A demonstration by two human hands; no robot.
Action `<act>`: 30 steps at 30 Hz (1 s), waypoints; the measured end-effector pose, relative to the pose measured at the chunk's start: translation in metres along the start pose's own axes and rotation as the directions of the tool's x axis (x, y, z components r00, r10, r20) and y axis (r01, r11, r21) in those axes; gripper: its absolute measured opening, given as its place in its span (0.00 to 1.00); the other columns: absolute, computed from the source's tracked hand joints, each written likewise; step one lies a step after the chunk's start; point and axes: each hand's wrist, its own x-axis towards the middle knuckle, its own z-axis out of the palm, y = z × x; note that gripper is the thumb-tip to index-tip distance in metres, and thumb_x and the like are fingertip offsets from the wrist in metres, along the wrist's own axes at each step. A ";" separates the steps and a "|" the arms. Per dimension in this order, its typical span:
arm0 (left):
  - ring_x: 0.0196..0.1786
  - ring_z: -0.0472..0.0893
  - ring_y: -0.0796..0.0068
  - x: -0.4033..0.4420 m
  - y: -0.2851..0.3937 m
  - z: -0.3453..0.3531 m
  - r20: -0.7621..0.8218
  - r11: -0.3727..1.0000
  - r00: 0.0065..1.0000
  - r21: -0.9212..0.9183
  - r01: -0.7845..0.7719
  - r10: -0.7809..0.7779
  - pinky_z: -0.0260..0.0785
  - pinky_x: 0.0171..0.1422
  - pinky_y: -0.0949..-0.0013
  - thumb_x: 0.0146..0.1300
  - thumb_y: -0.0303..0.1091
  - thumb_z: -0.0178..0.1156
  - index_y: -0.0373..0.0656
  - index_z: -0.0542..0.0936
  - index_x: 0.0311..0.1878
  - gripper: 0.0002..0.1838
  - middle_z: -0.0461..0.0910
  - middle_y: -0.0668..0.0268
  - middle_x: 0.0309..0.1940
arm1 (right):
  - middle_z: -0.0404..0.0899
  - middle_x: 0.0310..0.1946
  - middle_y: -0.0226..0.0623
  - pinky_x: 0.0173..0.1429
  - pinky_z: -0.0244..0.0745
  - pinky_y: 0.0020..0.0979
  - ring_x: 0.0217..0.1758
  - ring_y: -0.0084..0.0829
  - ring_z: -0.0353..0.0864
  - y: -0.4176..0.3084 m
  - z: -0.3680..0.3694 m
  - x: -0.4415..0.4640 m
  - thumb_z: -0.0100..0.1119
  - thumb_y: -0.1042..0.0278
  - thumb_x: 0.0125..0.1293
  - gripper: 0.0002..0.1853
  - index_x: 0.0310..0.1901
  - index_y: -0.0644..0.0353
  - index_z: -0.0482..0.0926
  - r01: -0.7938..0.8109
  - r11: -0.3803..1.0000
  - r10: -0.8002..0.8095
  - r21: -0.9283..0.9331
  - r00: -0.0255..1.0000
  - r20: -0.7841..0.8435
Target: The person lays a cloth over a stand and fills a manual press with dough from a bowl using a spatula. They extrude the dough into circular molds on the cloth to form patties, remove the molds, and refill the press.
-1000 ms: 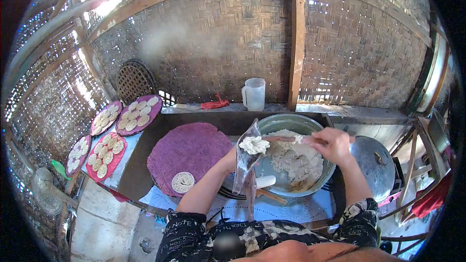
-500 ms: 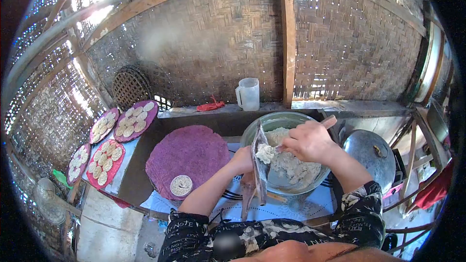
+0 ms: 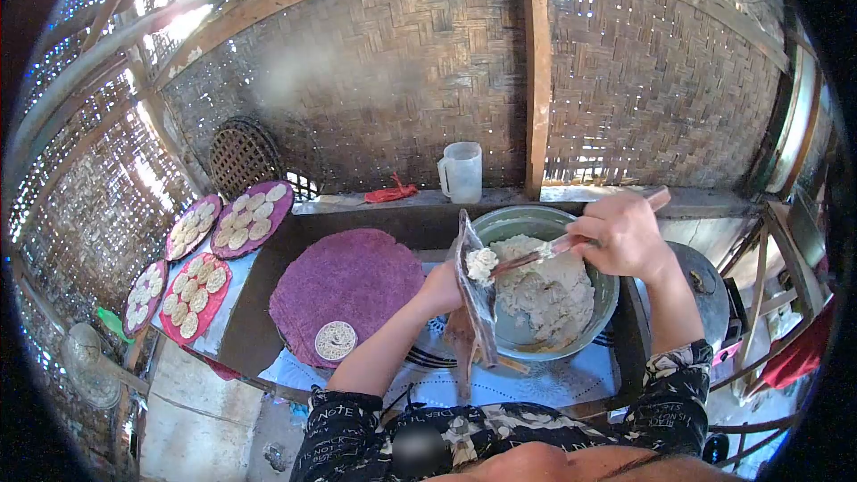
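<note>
Left of the left hand lies a purple mat. That hand meets a tilted greyish sheet; hidden fingers leave its grip unclear. Just right of it, a dough lump touches the wooden stick, which the right hand clasps; overtilting the sheet could drop the lump outside the bowl below.

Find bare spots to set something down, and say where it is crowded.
Most of the purple round mat is bare, beyond the disc at its near edge. The back ledge right of the wooden post looks free. Crowded: the loaded mats at left, and around the basin, where the left hand holds a sheet and the right hand a stick.
</note>
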 end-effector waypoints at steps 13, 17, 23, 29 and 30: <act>0.48 0.77 0.54 0.000 -0.027 -0.001 -0.029 0.972 0.994 -0.217 0.095 -0.104 0.69 0.51 0.60 0.51 0.49 0.58 0.47 0.74 0.53 0.26 0.77 0.53 0.46 | 0.71 0.18 0.31 0.28 0.68 0.36 0.24 0.35 0.75 -0.001 -0.020 -0.001 0.66 0.63 0.38 0.11 0.27 0.53 0.77 -0.042 0.999 0.042 -0.001 0.989 -0.143; 0.48 0.77 0.54 -0.005 -0.004 -0.007 0.035 0.999 0.999 0.010 0.036 -0.036 0.69 0.50 0.59 0.51 0.51 0.58 0.48 0.75 0.52 0.26 0.78 0.53 0.45 | 0.71 0.17 0.31 0.26 0.68 0.36 0.23 0.36 0.74 -0.011 -0.011 0.009 0.66 0.65 0.37 0.11 0.26 0.54 0.77 0.048 0.999 -0.045 0.007 0.981 -0.186; 0.46 0.78 0.56 -0.003 -0.008 0.004 0.016 0.996 1.000 0.087 -0.004 0.003 0.70 0.50 0.61 0.47 0.49 0.62 0.46 0.77 0.49 0.26 0.79 0.55 0.43 | 0.70 0.18 0.30 0.30 0.69 0.36 0.26 0.35 0.75 -0.009 -0.007 0.006 0.62 0.65 0.41 0.08 0.24 0.53 0.75 0.068 0.998 -0.068 -0.017 0.997 -0.026; 0.44 0.78 0.50 -0.001 -0.006 0.020 0.055 0.997 0.998 0.073 0.030 -0.034 0.70 0.47 0.57 0.49 0.47 0.59 0.45 0.77 0.46 0.22 0.79 0.50 0.39 | 0.70 0.20 0.27 0.33 0.69 0.34 0.27 0.31 0.75 -0.034 0.028 0.013 0.57 0.63 0.47 0.05 0.24 0.52 0.72 0.166 0.985 -0.162 -0.043 0.983 0.087; 0.44 0.77 0.49 0.000 -0.007 0.022 0.075 0.992 0.996 0.122 0.040 -0.049 0.70 0.48 0.57 0.48 0.47 0.59 0.46 0.77 0.46 0.23 0.78 0.50 0.40 | 0.70 0.20 0.27 0.33 0.69 0.34 0.28 0.31 0.75 -0.037 0.034 0.013 0.56 0.63 0.48 0.05 0.24 0.52 0.72 0.186 0.982 -0.182 -0.032 0.978 0.099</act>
